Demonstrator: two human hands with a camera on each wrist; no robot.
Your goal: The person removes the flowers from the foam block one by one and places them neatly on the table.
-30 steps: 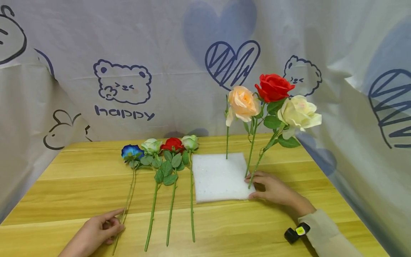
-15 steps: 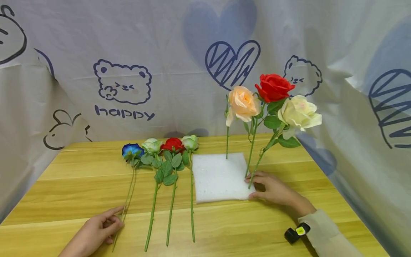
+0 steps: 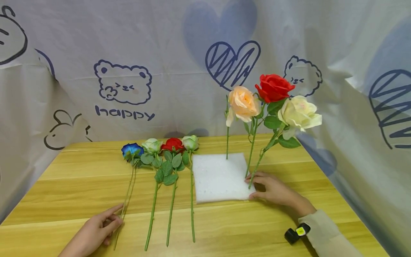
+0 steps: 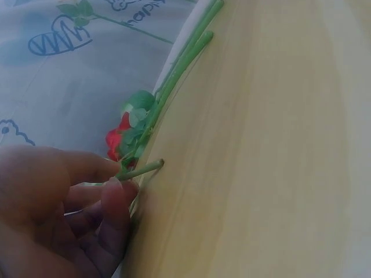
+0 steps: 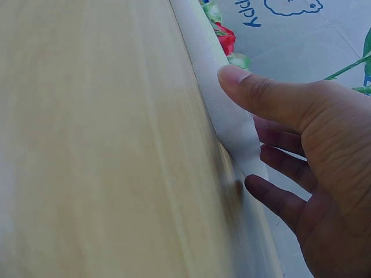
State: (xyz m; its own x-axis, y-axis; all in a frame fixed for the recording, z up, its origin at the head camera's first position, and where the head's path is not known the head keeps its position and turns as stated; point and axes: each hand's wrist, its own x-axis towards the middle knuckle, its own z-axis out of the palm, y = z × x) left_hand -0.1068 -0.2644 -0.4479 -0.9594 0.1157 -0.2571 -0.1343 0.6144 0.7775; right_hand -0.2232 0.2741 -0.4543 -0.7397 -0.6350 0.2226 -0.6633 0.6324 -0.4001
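On the left, my left hand (image 3: pixel 97 230) pinches the lower stem of a blue rose (image 3: pixel 132 151) between thumb and index finger. The left wrist view shows the cut end of that stem (image 4: pixel 148 168) sticking out past the fingertips. My right hand (image 3: pixel 274 189) holds the right front corner of a white foam block (image 3: pixel 218 178), thumb at the front and the other fingers along the side. From the foam rise a peach rose (image 3: pixel 243 103), a red rose (image 3: pixel 274 87) and a cream rose (image 3: pixel 298 113), the last two leaning right.
Between the blue rose and the foam lie a pale green rose (image 3: pixel 152 146), a second red rose (image 3: pixel 173 145) and another pale green rose (image 3: pixel 190 142), stems toward me. A printed curtain (image 3: pixel 173 96) hangs behind the wooden table (image 3: pixel 80 189).
My left hand has shifted slightly with the blue rose's stem, whose lower end has moved a little up and away from the near edge. My right hand, the foam and its roses stay put.
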